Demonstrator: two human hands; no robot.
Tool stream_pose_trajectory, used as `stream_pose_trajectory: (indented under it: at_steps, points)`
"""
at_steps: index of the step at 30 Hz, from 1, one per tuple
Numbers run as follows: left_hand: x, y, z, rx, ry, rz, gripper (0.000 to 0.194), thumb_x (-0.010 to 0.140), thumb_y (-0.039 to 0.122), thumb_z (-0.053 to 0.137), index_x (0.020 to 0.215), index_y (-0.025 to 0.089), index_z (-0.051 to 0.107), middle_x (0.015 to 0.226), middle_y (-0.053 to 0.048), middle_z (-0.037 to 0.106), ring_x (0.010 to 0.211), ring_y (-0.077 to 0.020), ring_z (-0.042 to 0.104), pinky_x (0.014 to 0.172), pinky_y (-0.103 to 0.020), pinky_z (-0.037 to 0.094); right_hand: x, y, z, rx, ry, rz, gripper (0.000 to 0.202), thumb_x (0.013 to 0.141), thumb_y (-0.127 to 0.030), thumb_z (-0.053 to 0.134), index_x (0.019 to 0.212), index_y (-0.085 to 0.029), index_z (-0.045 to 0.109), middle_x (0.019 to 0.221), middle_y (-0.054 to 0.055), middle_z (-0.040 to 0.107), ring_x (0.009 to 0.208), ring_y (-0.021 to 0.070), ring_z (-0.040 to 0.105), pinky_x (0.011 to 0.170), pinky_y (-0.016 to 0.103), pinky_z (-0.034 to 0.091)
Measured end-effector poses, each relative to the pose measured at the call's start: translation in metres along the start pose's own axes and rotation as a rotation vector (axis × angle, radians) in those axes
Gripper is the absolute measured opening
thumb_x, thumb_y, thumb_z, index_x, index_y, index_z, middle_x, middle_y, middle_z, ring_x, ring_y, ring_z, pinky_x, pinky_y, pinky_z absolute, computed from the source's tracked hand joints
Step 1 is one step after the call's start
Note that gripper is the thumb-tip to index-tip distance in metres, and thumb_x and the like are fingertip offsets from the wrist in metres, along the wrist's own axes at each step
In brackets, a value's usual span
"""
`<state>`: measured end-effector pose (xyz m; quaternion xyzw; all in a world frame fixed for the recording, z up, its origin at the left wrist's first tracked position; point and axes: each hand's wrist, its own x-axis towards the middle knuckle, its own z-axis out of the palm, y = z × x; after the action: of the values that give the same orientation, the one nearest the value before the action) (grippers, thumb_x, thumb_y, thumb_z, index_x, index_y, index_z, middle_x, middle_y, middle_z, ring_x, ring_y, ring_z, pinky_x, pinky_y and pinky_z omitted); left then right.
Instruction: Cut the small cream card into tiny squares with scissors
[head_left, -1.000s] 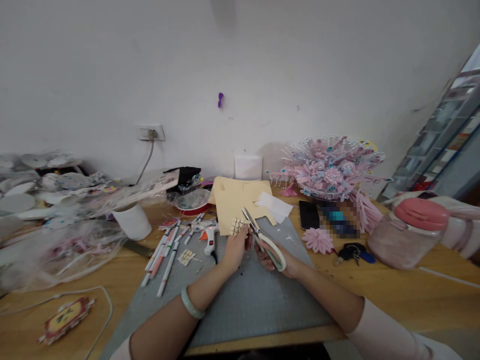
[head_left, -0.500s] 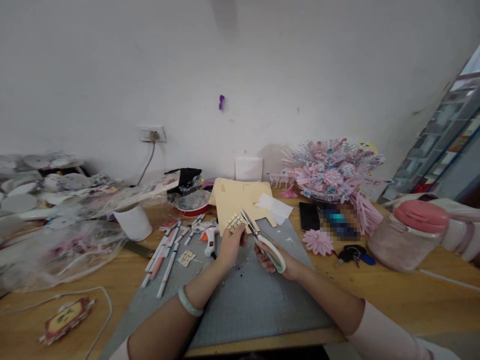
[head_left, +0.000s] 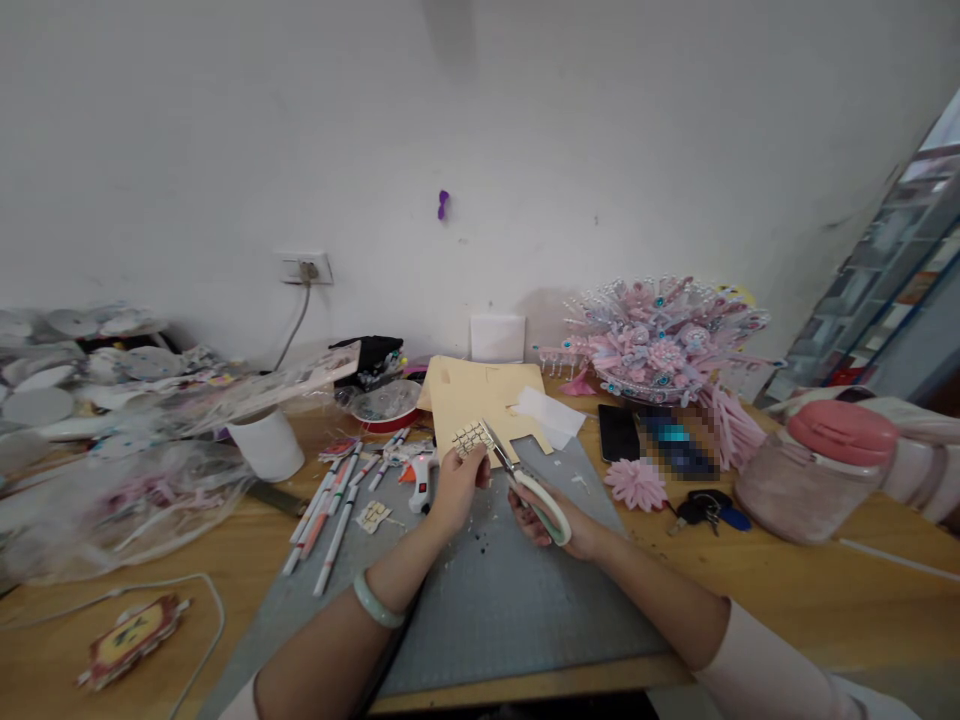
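Note:
Between the fingers of my left hand (head_left: 460, 486) is a small cream piece of card (head_left: 470, 437) marked with dark lines like brickwork. My right hand (head_left: 541, 515) grips white-handled scissors (head_left: 541, 505) whose metal blades point up and left, reaching the right edge of the piece. Beneath and behind the blades lies a larger yellow sheet of card (head_left: 480, 385) with a rectangular notch cut out. A similar patterned scrap (head_left: 373, 516) lies on the grey cutting mat (head_left: 525, 610), left of my left hand.
Several markers (head_left: 335, 535) and a glue gun (head_left: 422, 484) lie left of my hands. Rightward are a phone (head_left: 619, 432), a pink flower (head_left: 636, 484), keys (head_left: 702, 511), a pink-lidded jar (head_left: 817, 475) and a beaded pink headdress (head_left: 664, 340). A white cup (head_left: 266, 443) stands leftward.
My left hand has shifted slightly left, taking the patterned piece with it. The right hand and scissors have hardly moved.

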<state>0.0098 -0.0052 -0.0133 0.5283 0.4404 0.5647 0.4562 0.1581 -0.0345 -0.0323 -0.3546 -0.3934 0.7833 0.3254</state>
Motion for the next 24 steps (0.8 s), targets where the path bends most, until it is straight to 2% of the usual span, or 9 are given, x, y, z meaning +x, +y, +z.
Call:
stream_pose_trajectory:
  at_steps: [6,12,18,24]
  points:
    - [0.002,-0.001,0.0,-0.033,0.013,-0.004,0.037,0.067,0.046,0.052,0.043,0.018,0.044,0.04,0.003,0.042,0.039,-0.0093,0.038,0.043,-0.022,0.03,0.002,0.002,-0.002,0.013,0.012,-0.02,0.039,0.062,-0.047,0.072,0.072,-0.017,0.049,0.05,-0.009,0.04,0.036,0.0026,0.031,0.034,0.016,0.013]
    - [0.003,-0.004,0.002,-0.058,0.047,-0.018,0.036,0.07,0.048,0.052,0.05,0.018,0.046,0.042,0.004,0.042,0.039,-0.0087,0.037,0.042,-0.022,0.029,0.004,0.006,-0.007,0.05,0.034,-0.05,0.034,0.07,-0.046,0.067,0.076,-0.016,0.05,0.053,-0.008,0.039,0.038,0.0029,0.029,0.035,0.016,0.014]
    - [-0.001,-0.003,0.004,-0.062,0.064,-0.034,0.038,0.069,0.054,0.054,0.058,0.018,0.048,0.042,0.005,0.041,0.038,-0.0088,0.037,0.041,-0.021,0.029,0.006,0.01,-0.007,0.047,0.0,-0.022,0.034,0.07,-0.045,0.067,0.074,-0.015,0.051,0.05,-0.008,0.037,0.037,0.0026,0.027,0.035,0.017,0.014]
    - [-0.005,-0.005,0.007,-0.082,0.053,-0.068,0.03,0.067,0.046,0.061,0.064,0.019,0.047,0.044,0.006,0.042,0.039,-0.0095,0.037,0.042,-0.023,0.029,0.007,0.01,-0.007,0.044,-0.011,-0.006,0.036,0.069,-0.047,0.066,0.074,-0.016,0.049,0.049,-0.009,0.037,0.035,0.0026,0.027,0.035,0.017,0.014]
